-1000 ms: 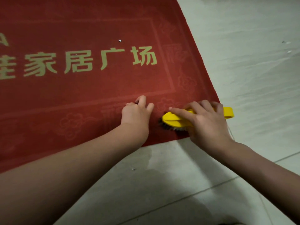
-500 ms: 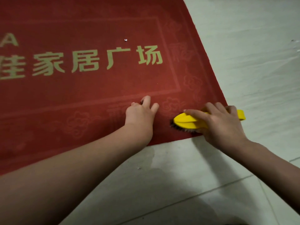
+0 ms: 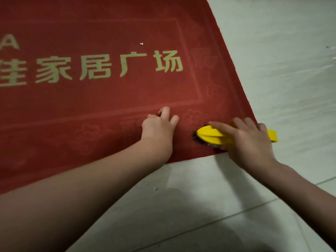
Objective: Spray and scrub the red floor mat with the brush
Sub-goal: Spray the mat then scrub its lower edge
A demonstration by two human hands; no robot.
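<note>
The red floor mat [image 3: 101,99] with pale gold lettering fills the upper left of the head view. Its near right corner lies by my hands. My right hand [image 3: 249,142] grips a yellow scrub brush [image 3: 211,135], forefinger stretched along its top. The dark bristles press on the mat close to the front edge, and the handle end sticks out to the right past the mat. My left hand [image 3: 159,129] rests on the mat just left of the brush, fingers bent down against the pile, holding nothing.
Pale tiled floor [image 3: 281,79] surrounds the mat on the right and front. A damp dark patch [image 3: 181,193] spreads on the tiles below the mat's front edge. A small white speck [image 3: 141,43] lies on the mat above the lettering.
The brush and my right hand have slid a little to the right along the mat's front edge, towards the corner. My left hand stays pressed on the mat in the same place.
</note>
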